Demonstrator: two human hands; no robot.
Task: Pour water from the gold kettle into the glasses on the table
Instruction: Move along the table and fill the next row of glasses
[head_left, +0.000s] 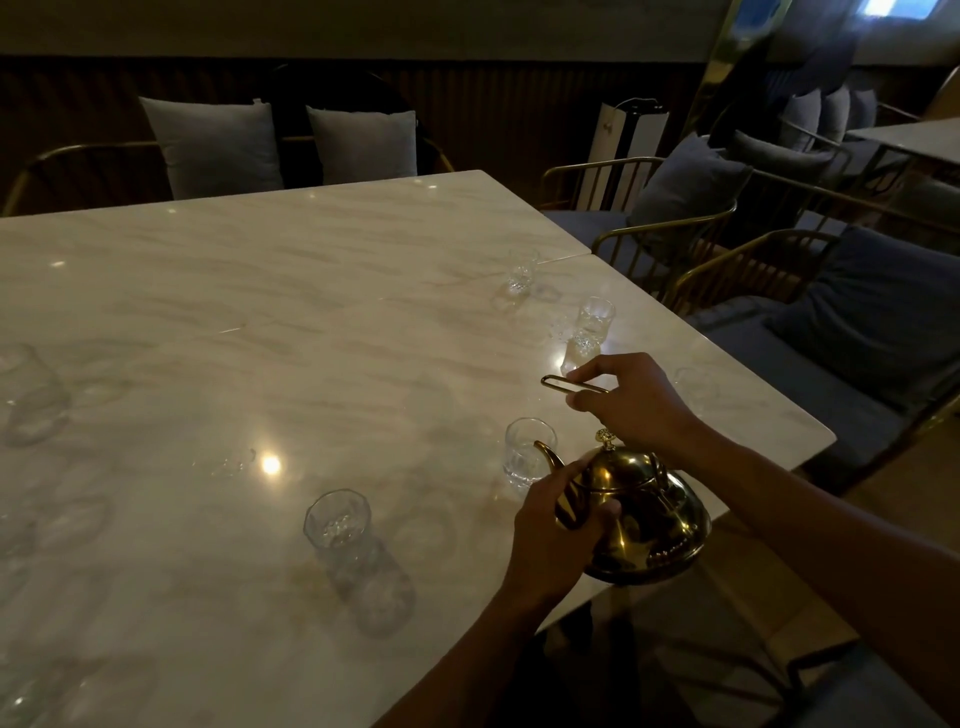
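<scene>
**Spout lines up with the nearest glass**

The marble table (291, 291) carries several glasses. At its near right edge the gold kettle (649, 525) points up-left at the nearest glass (527, 457), just beyond the spout. The right hand (639, 400) grips the handle; the left hand (550, 540) wraps the spout base.

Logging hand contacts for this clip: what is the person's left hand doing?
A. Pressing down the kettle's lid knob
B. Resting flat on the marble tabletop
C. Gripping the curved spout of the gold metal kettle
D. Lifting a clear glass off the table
C: the left hand wraps its fingers round the curved spout of the gold metal kettle, while the right hand holds the handle.
</scene>
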